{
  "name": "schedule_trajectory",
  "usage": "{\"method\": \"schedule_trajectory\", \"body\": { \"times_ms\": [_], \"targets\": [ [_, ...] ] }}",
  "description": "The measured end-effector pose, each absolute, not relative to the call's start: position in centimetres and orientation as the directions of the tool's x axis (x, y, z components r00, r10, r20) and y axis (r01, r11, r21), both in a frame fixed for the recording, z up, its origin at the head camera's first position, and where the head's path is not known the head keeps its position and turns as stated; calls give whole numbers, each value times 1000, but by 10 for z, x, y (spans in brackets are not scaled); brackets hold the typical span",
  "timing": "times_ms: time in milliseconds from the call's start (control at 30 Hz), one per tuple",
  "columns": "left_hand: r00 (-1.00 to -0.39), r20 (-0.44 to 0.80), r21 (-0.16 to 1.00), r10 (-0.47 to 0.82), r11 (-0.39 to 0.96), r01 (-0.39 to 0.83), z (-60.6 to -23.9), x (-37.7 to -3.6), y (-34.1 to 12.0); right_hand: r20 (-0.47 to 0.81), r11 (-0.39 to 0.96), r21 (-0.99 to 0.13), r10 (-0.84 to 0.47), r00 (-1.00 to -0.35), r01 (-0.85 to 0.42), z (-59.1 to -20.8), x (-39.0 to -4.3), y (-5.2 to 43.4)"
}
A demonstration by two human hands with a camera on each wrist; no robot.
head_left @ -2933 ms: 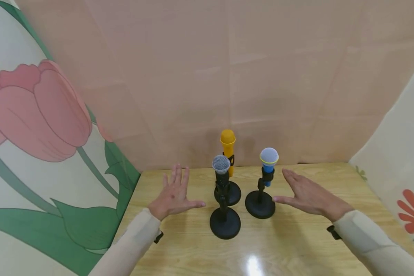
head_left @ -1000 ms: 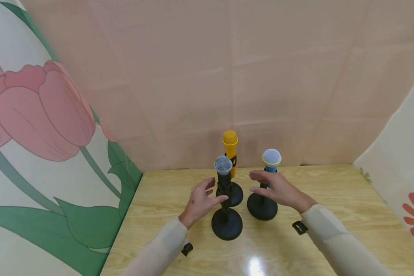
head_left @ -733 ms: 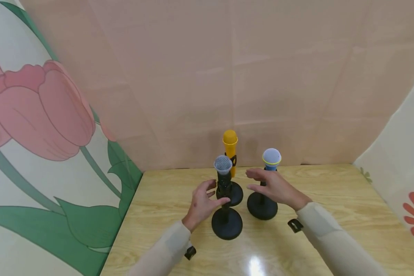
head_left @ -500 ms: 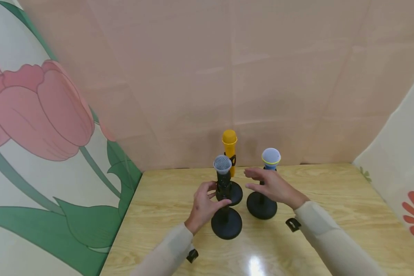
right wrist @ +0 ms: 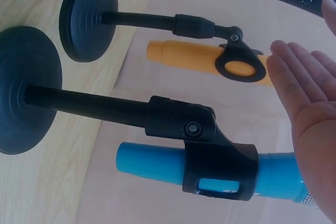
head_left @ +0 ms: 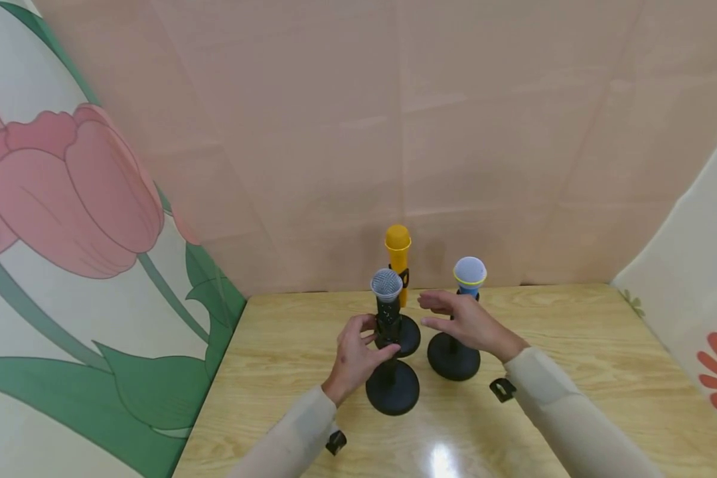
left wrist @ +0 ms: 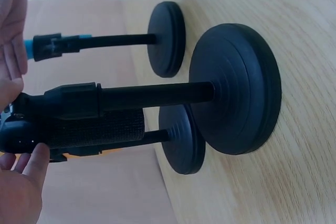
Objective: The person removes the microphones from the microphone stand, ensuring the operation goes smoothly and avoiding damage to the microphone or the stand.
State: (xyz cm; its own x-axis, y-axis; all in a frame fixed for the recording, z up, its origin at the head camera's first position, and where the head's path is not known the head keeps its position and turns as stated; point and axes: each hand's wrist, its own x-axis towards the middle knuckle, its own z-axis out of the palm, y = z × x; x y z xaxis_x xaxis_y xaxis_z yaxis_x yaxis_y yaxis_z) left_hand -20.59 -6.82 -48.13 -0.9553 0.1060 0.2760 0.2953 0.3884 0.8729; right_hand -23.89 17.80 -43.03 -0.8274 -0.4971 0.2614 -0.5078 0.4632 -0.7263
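microphone with a silver head (head_left: 386, 285) stands upright in the front stand (head_left: 392, 390), its black body partly hidden by the left hand (head_left: 354, 353). that hand's thumb and fingers are clamped on the front clip (left wrist: 21, 134); the left wrist view cuts off the head above it. in the head view, the blue microphone (head_left: 470, 272) shows little below its pale top, because the right hand (head_left: 471, 326) covers its lower body and much of the right stand (head_left: 453, 360). the yellow microphone (head_left: 398, 251) and the rear stand (head_left: 412, 337) are partly blocked by the black one in front.

each clip holds one microphone: the right wrist view shows the blue body in the right clip (right wrist: 220, 153) and the yellow one in the rear clip (right wrist: 237, 54). the right hand's fingers are extended and close together, thumb apart and cut off by the frame, gripping nothing.

about three seconds ago both hands were spread wide beside the stands; now they have come inward. all three bases remain in place on the wooden table (head_left: 275, 345).
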Motion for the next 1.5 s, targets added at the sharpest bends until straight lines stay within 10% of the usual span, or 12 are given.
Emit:
{"method": "schedule_trajectory", "body": {
  "times_ms": [700,1500],
  "targets": [
    [-909,280,927,307,160,340,-484,-222,-86,291,426,-742,-491,-821,-518,-433,-241,174],
    [-855,208,914,475,216,342,-448,-217,-90,348,342,-772,-478,-807,-536,-429,-239,160]
  ]
}}
